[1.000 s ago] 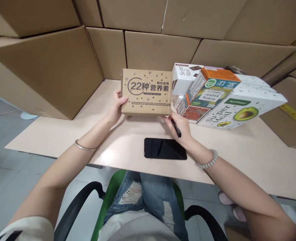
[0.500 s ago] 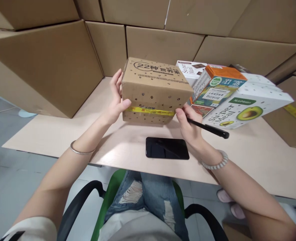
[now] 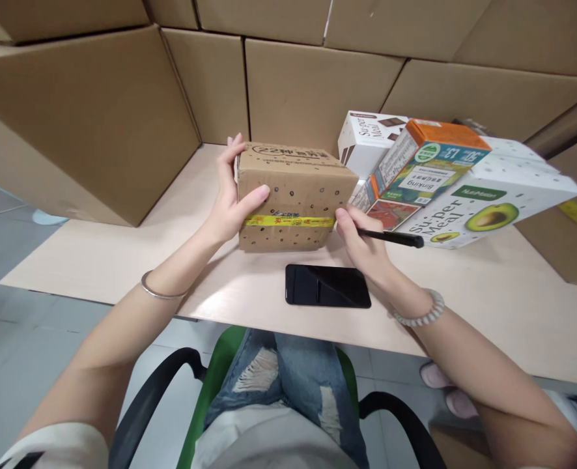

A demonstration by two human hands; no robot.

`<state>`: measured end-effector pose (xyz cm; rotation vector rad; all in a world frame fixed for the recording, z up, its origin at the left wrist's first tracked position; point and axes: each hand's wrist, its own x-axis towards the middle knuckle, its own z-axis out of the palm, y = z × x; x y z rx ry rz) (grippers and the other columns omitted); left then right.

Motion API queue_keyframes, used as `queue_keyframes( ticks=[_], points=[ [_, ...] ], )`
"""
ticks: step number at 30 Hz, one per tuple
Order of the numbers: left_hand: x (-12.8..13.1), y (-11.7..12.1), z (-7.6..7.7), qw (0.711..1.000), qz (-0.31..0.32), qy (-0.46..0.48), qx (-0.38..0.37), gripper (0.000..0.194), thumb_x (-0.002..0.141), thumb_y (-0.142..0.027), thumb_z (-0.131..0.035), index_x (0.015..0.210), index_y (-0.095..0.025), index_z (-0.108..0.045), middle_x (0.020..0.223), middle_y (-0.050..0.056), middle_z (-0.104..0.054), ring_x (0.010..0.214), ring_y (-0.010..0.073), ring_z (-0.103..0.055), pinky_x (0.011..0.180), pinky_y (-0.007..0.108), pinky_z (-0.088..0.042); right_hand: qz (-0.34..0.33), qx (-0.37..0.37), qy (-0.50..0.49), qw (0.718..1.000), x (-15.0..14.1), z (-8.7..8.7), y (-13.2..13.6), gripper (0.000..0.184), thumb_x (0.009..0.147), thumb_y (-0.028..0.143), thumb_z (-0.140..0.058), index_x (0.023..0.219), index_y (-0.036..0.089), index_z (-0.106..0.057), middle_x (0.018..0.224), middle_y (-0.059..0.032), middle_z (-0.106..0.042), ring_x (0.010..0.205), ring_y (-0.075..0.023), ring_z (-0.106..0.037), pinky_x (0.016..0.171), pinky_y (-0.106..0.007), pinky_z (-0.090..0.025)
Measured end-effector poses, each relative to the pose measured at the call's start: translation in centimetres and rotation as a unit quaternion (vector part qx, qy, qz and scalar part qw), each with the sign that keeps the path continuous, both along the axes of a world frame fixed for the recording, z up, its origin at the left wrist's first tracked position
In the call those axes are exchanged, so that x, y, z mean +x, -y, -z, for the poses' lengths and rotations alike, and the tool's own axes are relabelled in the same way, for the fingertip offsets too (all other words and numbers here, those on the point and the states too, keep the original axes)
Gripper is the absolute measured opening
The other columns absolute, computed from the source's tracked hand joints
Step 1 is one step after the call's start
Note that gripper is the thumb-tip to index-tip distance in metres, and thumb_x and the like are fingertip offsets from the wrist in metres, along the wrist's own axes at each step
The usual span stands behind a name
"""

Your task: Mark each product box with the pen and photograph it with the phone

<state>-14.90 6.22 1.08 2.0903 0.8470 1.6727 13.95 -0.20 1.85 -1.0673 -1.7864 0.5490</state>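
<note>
A brown cardboard box (image 3: 288,189) with small printed marks and a strip of yellow tape (image 3: 298,222) across its front is tilted on the table before me. My left hand (image 3: 232,189) grips its left side, thumb on the front face and fingers behind the edge. At the lower right corner, my right hand (image 3: 364,241) touches the box with thumb and fingertips. A black pen (image 3: 393,238) is held in that same hand, pointing out to the right. Just below the box lies a black phone (image 3: 327,286), face up.
Right of the box stand a white chocolate-pictured carton (image 3: 371,140), an orange and blue Binking carton (image 3: 430,169) and a white avocado-pictured carton (image 3: 488,202). Large cardboard boxes (image 3: 312,91) wall the table's back; another (image 3: 98,124) stands left. The wooden table (image 3: 98,260) has its front edge near my lap.
The box has tipped so its front face shows more and its top less. Both hands moved with it. The pen has swung to a flatter angle.
</note>
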Motion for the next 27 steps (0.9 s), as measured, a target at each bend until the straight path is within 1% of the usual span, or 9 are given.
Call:
queue_keyframes(
  ticks=[3, 7, 10, 14, 17, 19, 22, 24, 27],
  points=[
    [-0.5, -0.4, 0.0, 0.998, -0.006, -0.046, 0.035, 0.083, 0.081, -0.083, -0.067, 0.146, -0.041, -0.039, 0.163, 0.005, -0.039, 0.166, 0.0394, -0.014, 0.135, 0.067, -0.017, -0.003, 0.002, 0.006, 1.000, 0.2, 0.2, -0.3, 0.053, 0.103, 0.068, -0.044, 0.111, 0.023, -0.072, 0.080, -0.0028, -0.067, 0.080, -0.0197, -0.064, 0.073, -0.033, -0.052],
    [-0.5, 0.2, -0.8, 0.995, -0.039, -0.081, 0.048, 0.079, 0.082, -0.084, -0.063, 0.145, -0.040, -0.044, 0.151, 0.007, -0.049, 0.158, 0.0370, -0.032, 0.135, 0.064, -0.023, -0.008, -0.004, 0.025, 1.000, 0.4, 0.3, -0.4, 0.051, 0.105, 0.064, -0.044, 0.123, 0.022, -0.069, 0.073, 0.0006, -0.064, 0.066, -0.0164, -0.060, 0.067, -0.031, -0.049],
    [-0.5, 0.5, -1.2, 0.992, -0.050, -0.100, 0.058, 0.074, 0.083, -0.086, -0.060, 0.140, -0.040, -0.048, 0.146, 0.006, -0.049, 0.151, 0.0350, -0.041, 0.133, 0.062, -0.028, 0.021, 0.004, 0.063, 0.998, 0.6, 0.0, -0.2, 0.047, 0.105, 0.059, -0.047, 0.119, 0.021, -0.070, 0.064, 0.0034, -0.059, 0.057, -0.0145, -0.054, 0.060, -0.030, -0.045],
    [-0.4, 0.7, -1.3, 0.991, -0.062, -0.106, 0.061, 0.068, 0.087, -0.084, -0.057, 0.137, -0.039, -0.050, 0.140, 0.007, -0.049, 0.146, 0.0332, -0.046, 0.130, 0.060, -0.033, 0.124, 0.120, 0.054, 0.983, 0.4, -0.2, 0.2, 0.037, 0.107, 0.048, -0.046, 0.115, 0.022, -0.071, 0.079, -0.0017, -0.068, 0.071, -0.0172, -0.063, 0.070, -0.034, -0.050],
    [-0.2, 0.9, -1.2, 0.991, -0.063, -0.107, 0.053, 0.066, 0.087, -0.082, -0.058, 0.137, -0.039, -0.050, 0.141, 0.007, -0.048, 0.146, 0.0336, -0.046, 0.130, 0.062, -0.034, 0.162, 0.257, -0.054, 0.951, -0.1, 0.4, 0.1, 0.036, 0.103, 0.054, -0.049, 0.118, 0.026, -0.064, 0.097, -0.0064, -0.065, 0.079, -0.0198, -0.064, 0.067, -0.037, -0.052],
    [0.1, 1.2, -1.1, 0.991, -0.066, -0.104, 0.054, 0.068, 0.086, -0.083, -0.059, 0.135, -0.038, -0.050, 0.141, 0.008, -0.048, 0.148, 0.0350, -0.043, 0.131, 0.065, -0.030, 0.135, 0.310, -0.129, 0.932, -0.6, 0.9, 0.1, 0.040, 0.099, 0.065, -0.047, 0.110, 0.028, -0.060, 0.096, -0.0058, -0.059, 0.066, -0.0168, -0.057, 0.053, -0.034, -0.046],
    [0.7, 1.7, -1.1, 0.987, -0.072, -0.118, 0.083, 0.071, 0.083, -0.084, -0.062, 0.135, -0.037, -0.051, 0.138, 0.008, -0.048, 0.151, 0.0366, -0.040, 0.134, 0.069, -0.021, 0.008, 0.299, -0.145, 0.943, -1.0, 1.4, 0.7, 0.045, 0.102, 0.068, -0.038, 0.104, 0.029, -0.059, 0.078, -0.0006, -0.056, 0.050, -0.0128, -0.049, 0.043, -0.030, -0.041],
    [1.1, 2.0, -1.0, 0.982, -0.066, -0.136, 0.110, 0.071, 0.082, -0.083, -0.065, 0.135, -0.038, -0.051, 0.135, 0.007, -0.046, 0.150, 0.0377, -0.040, 0.134, 0.070, -0.020, -0.064, 0.255, -0.102, 0.959, -1.2, 1.4, 1.5, 0.036, 0.105, 0.060, -0.043, 0.106, 0.029, -0.062, 0.073, 0.0012, -0.061, 0.051, -0.0132, -0.058, 0.046, -0.029, -0.048],
    [1.9, 2.3, -0.7, 0.977, -0.057, -0.153, 0.134, 0.071, 0.080, -0.082, -0.067, 0.134, -0.038, -0.053, 0.133, 0.008, -0.044, 0.150, 0.0408, -0.039, 0.130, 0.072, -0.028, -0.053, 0.216, -0.049, 0.974, -1.4, 1.0, 2.1, 0.012, 0.101, 0.039, -0.061, 0.104, 0.028, -0.063, 0.079, 0.0014, -0.069, 0.060, -0.0134, -0.068, 0.054, -0.028, -0.055]
  ],
)
